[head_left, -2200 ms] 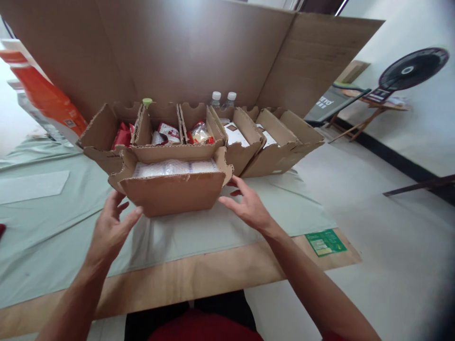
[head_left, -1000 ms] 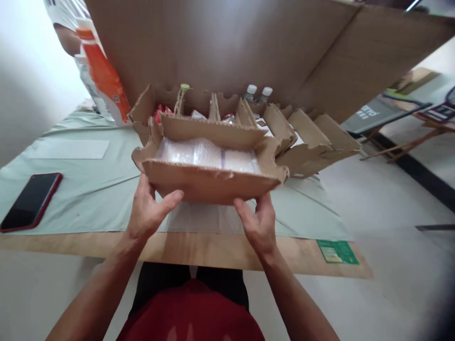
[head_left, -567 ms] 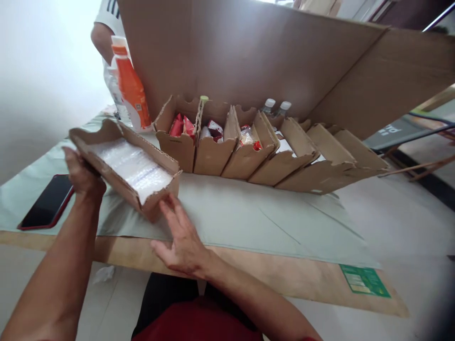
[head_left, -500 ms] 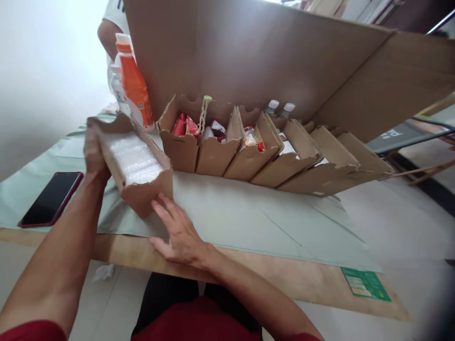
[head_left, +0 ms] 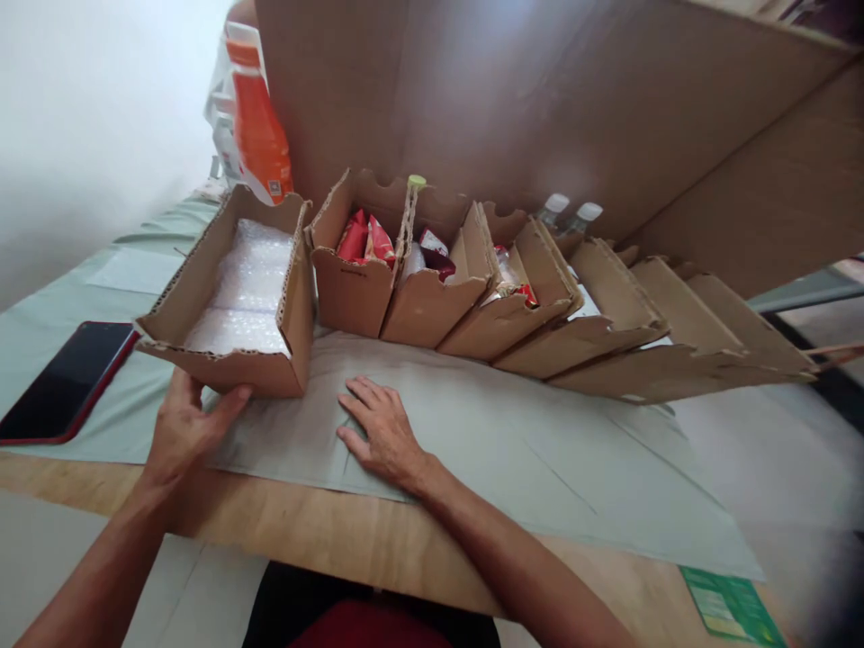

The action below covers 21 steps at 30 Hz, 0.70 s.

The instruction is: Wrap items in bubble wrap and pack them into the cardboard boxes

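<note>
My left hand [head_left: 193,423] grips the near bottom edge of an open cardboard box [head_left: 229,369], its thumb along the front and its other fingers partly hidden beneath. Inside the box lie bubble-wrapped packs [head_left: 247,288]. On the cloth to the right, my right hand [head_left: 382,427] rests with fingers spread, holding nothing and apart from the box. A row of similar cardboard bins stands just right of the box; the nearest bin [head_left: 351,292] holds red packets [head_left: 368,238].
Behind the box stands an orange bottle [head_left: 260,126]. A phone [head_left: 64,382] lies at left on the green cloth [head_left: 499,427]. Two white-capped bottles [head_left: 571,211] show behind the bins, before a tall cardboard panel [head_left: 486,99]. A green packet [head_left: 733,607] lies at the near right edge.
The box has swung round and now sits beside the row of bins. My left hand has shifted from its far left side to its near edge. My right hand has left it for the cloth.
</note>
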Motion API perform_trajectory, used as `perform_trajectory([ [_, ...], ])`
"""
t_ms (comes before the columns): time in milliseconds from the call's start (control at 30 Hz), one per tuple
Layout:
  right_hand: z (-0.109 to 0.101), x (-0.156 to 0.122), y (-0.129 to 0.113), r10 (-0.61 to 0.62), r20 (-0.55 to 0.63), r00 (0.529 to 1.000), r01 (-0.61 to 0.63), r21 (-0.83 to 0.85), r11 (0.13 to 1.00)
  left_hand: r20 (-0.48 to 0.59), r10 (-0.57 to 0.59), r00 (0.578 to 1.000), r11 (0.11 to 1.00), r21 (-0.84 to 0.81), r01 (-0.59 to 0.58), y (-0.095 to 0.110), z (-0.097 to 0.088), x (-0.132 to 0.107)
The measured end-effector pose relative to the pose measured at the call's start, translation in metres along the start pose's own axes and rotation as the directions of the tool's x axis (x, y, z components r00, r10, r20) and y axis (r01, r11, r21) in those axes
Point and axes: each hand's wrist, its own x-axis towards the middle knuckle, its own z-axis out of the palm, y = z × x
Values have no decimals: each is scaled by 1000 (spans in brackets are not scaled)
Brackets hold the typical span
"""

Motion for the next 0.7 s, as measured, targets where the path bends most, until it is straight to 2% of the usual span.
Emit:
perform_trajectory([
  [67,2,-1,1,-13,-26,1000,13,13,1000,26,-35,999,998,-49,36,8,9,25],
  [200,3,-5,5,-31,-52,998,33,39,999,85,41,996,998,-56,-36,24,28,86],
  [300,4,-6,8,-27,-64,998,31,59,998,113,68,991,997,-30,-65,22,44,112],
  [500,7,-6,12,-20,-81,997,28,106,994,63,11,998,988,154,-20,1,66,113],
  [700,5,-4,12,-10,-67,998,16,91,996,-17,23,1000,960,278,-18,-2,64,113],
])
